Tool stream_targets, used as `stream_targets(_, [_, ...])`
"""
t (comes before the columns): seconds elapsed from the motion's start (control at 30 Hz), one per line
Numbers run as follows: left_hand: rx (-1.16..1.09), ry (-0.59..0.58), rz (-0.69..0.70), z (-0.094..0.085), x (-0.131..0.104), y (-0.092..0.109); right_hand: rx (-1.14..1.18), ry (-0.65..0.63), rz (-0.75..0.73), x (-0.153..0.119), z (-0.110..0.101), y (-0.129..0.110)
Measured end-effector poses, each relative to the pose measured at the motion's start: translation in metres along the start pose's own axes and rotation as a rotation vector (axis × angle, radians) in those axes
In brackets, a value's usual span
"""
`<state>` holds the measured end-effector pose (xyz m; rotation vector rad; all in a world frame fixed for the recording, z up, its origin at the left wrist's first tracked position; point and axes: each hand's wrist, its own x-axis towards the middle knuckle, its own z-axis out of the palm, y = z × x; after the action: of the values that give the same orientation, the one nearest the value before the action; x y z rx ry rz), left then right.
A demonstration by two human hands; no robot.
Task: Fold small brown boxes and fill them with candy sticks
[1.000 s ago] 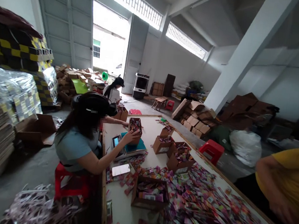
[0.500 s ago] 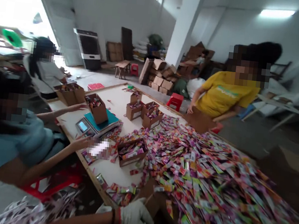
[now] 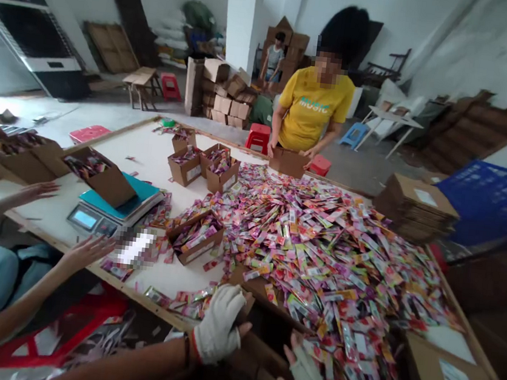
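Observation:
At the near table edge stands an open cardboard box (image 3: 263, 343) with a dark interior. My left hand (image 3: 220, 323), in a white knit glove with bare fingertips, is closed on the box's left side. My right hand (image 3: 309, 379), in a pale glove with bare fingertips, is at the box's right end, its fingers around the rim; part of this grip is hard to make out. Right beside and beyond the box spreads a large heap of small colourful sachets (image 3: 302, 244). A filled carton (image 3: 195, 238) of sachets sits farther ahead.
Left, a co-worker's hands (image 3: 86, 253) flank a digital scale (image 3: 109, 207) bearing a tilted carton (image 3: 103, 176) of sachets. Across the table, a person in yellow (image 3: 315, 108) holds a box (image 3: 288, 162). Flattened cartons (image 3: 416, 205) and a blue crate (image 3: 494, 202) are at right.
The view has swung right, so the scene has shifted left. My right hand has come into sight at the box. The person in yellow now holds the box more upright.

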<state>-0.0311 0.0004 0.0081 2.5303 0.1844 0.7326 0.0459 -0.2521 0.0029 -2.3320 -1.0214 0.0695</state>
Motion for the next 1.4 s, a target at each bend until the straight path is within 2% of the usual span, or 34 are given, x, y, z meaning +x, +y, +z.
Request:
stream_targets(0.03, [0.023, -0.017, 0.041, -0.004, 0.004, 0.003, 0.020, -0.014, -0.038, 0.000, 0.002, 0.002])
stream_targets(0.1, [-0.020, -0.182, 0.195, -0.014, 0.009, 0.009, 0.103, -0.040, -0.018, -0.001, 0.000, 0.001])
stream_targets(0.17, [-0.071, -0.390, 0.413, -0.023, 0.010, 0.012, 0.241, -0.058, 0.128, -0.001, -0.008, -0.003])
stream_targets(0.23, [-0.090, -0.506, 0.563, -0.028, 0.007, 0.011, 0.386, -0.073, 0.271, 0.003, -0.018, -0.006])
stream_targets(0.37, [-0.129, -0.501, 0.590, -0.029, 0.005, 0.004, 0.524, -0.020, 0.441, 0.021, -0.028, -0.002])
stream_targets(0.47, [-0.141, -0.581, 0.639, -0.034, 0.009, 0.002, 0.564, -0.019, 0.520, 0.038, -0.021, 0.008])
stream_targets(0.53, [-0.119, -0.644, 0.672, -0.041, 0.012, 0.004, 0.612, -0.085, 0.522, 0.048, -0.012, 0.012])
stream_targets(0.63, [-0.028, -0.729, 0.633, -0.049, 0.010, 0.019, 0.515, -0.139, 0.479, 0.061, 0.007, 0.012])
stream_targets(0.73, [0.087, -0.766, 0.549, -0.044, 0.006, 0.043, 0.411, -0.122, 0.513, 0.074, 0.025, 0.010])
stream_targets(0.8, [0.117, -0.707, 0.564, -0.035, 0.005, 0.056, 0.377, -0.125, 0.525, 0.081, 0.033, 0.012])
stream_targets(0.83, [0.132, -0.632, 0.572, -0.029, 0.006, 0.058, 0.356, -0.112, 0.506, 0.083, 0.035, 0.014])
stream_targets(0.93, [0.255, -0.360, 0.510, -0.015, 0.013, 0.048, 0.324, -0.020, 0.379, 0.080, 0.031, 0.019])
stream_targets(1.0, [0.332, -0.303, 0.418, -0.010, 0.019, 0.033, 0.297, 0.043, 0.264, 0.068, 0.018, 0.018])
stream_targets(1.1, [0.334, -0.382, 0.329, -0.004, 0.018, 0.011, 0.126, -0.022, 0.065, 0.044, -0.007, 0.009])
stream_targets(1.17, [0.286, -0.456, 0.371, -0.002, 0.009, 0.002, -0.027, -0.159, -0.074, 0.030, -0.020, -0.001])
stream_targets(1.23, [0.251, -0.520, 0.439, -0.001, -0.002, -0.003, -0.127, -0.267, -0.143, 0.022, -0.023, -0.011])
stream_targets(1.3, [0.242, -0.581, 0.468, -0.002, -0.009, -0.006, -0.133, -0.270, -0.074, 0.021, -0.015, -0.020])
stream_targets(1.4, [0.228, -0.672, 0.440, -0.010, -0.009, -0.005, 0.003, -0.096, 0.263, 0.030, 0.012, -0.025])
